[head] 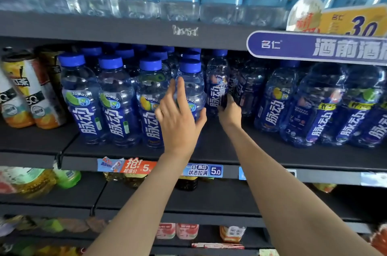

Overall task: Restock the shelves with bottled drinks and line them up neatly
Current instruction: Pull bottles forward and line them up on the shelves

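The blue-capped bottle (191, 88) is stood upright, 4th in the front row on the middle shelf (230, 151), and is cupped by the left hand (178, 113). Just to its right, a set-back bottle (217, 84) is gripped low by the right hand (229, 112), the nearer one for drawing it forward into line.

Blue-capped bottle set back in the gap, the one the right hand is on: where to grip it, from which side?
Likely the labelled waist of the set-back bottle, taken from the front. It stands upright behind the front row; the bottle under the left hand crowds one side and darker bottles the other. The right hand already holds it low, from the front.
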Motion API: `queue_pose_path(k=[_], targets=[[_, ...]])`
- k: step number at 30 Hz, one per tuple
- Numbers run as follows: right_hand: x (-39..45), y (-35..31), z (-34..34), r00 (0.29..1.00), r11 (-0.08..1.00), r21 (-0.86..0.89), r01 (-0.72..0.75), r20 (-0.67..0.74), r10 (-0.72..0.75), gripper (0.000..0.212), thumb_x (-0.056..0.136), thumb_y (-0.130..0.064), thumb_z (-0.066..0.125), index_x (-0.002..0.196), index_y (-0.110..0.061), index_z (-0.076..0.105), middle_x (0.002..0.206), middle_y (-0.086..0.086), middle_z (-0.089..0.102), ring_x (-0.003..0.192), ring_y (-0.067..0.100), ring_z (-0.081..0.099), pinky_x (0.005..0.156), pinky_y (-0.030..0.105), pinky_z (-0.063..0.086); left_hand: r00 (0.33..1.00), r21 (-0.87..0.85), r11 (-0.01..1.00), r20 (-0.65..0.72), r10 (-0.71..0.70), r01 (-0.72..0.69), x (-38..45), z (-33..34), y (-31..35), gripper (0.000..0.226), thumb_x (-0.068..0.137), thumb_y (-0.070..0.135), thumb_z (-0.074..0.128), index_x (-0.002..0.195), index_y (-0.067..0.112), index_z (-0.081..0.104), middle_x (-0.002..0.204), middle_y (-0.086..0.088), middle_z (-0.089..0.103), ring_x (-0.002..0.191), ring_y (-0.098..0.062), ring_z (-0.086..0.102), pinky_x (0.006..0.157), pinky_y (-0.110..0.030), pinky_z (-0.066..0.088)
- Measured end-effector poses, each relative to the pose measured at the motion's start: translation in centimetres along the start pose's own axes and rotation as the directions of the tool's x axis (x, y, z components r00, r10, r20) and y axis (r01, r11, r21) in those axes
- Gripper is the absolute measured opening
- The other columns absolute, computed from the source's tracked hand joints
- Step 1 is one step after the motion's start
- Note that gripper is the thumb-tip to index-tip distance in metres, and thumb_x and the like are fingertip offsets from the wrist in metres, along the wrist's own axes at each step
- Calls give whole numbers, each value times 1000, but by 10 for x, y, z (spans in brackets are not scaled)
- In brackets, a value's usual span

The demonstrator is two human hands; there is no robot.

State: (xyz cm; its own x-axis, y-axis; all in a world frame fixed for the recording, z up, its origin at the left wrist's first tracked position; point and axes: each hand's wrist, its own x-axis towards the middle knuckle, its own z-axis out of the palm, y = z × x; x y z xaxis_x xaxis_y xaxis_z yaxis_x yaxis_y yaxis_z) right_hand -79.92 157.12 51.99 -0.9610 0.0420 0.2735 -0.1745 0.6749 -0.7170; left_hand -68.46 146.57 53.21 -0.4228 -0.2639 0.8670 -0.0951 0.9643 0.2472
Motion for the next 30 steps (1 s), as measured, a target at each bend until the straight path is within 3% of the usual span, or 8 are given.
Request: queue_pose_path(k=[3,5,8,11,14,19,26,30], targets=[[-18,2,-17,977,994,8,113,-185,-109,43,91,-7,53,132,-2,43,126,18,52,116,33,49,94,36,41,1000,-6,1000,-3,9,-9,0,0,0,74,81,46,53,137,4,27,130,-20,50,114,-25,36,89,-35,28],[-34,7,-33,883,974,-92,206,-411,-226,45,86,-7,59,128,1,45,129,20,45,115,35,44,94,39,39,1000,-4,1000,-6,13,-13,0,0,0,75,81,46,54,137,4,27,130,-20,50,114,-25,36,89,-35,28],[-41,14,-63,799,977,-200,70,-575,-175,64,82,-11,65,137,-2,35,141,23,32,123,40,36,99,47,36,1000,-6,1000,-3,7,-7,0,0,0,74,81,47,52,137,4,28,131,-20,50,114,-25,38,89,-34,28],[-30,17,-83,893,931,-335,-146,-450,-22,87,86,-27,63,148,-5,5,154,17,10,135,36,22,109,42,22,1000,2,1000,-2,-1,1,0,-1,1,76,80,46,55,137,4,29,130,-19,50,113,-26,40,89,-34,29],[-18,15,-86,905,843,-513,-164,-419,-79,93,88,-37,59,147,-2,-4,152,21,15,132,35,26,105,42,23,1000,-18,1000,1,-2,2,0,-2,1,77,79,44,59,137,5,27,131,-19,49,114,-25,38,89,-35,29],[-3,0,-91,899,941,-241,-240,-420,122,92,83,-34,67,148,-7,7,135,26,39,122,39,35,100,42,28,1000,-31,999,7,-22,22,0,-3,3,77,78,44,60,137,5,29,130,-18,50,114,-25,41,89,-38,36],[-24,-2,-82,972,988,11,151,-186,-147,86,72,-32,78,140,-8,31,126,14,55,117,34,45,95,38,38,1000,0,1000,-6,0,0,-1,-1,2,76,78,44,58,136,4,29,129,-19,51,112,-26,44,89,-35,33],[-23,-23,-63,972,970,66,232,14,-234,76,72,-33,79,131,-4,40,112,14,62,110,35,52,89,41,46,1000,-7,1000,-4,2,-2,0,-1,2,76,80,44,57,137,3,29,130,-20,50,114,-26,39,91,-35,28]])
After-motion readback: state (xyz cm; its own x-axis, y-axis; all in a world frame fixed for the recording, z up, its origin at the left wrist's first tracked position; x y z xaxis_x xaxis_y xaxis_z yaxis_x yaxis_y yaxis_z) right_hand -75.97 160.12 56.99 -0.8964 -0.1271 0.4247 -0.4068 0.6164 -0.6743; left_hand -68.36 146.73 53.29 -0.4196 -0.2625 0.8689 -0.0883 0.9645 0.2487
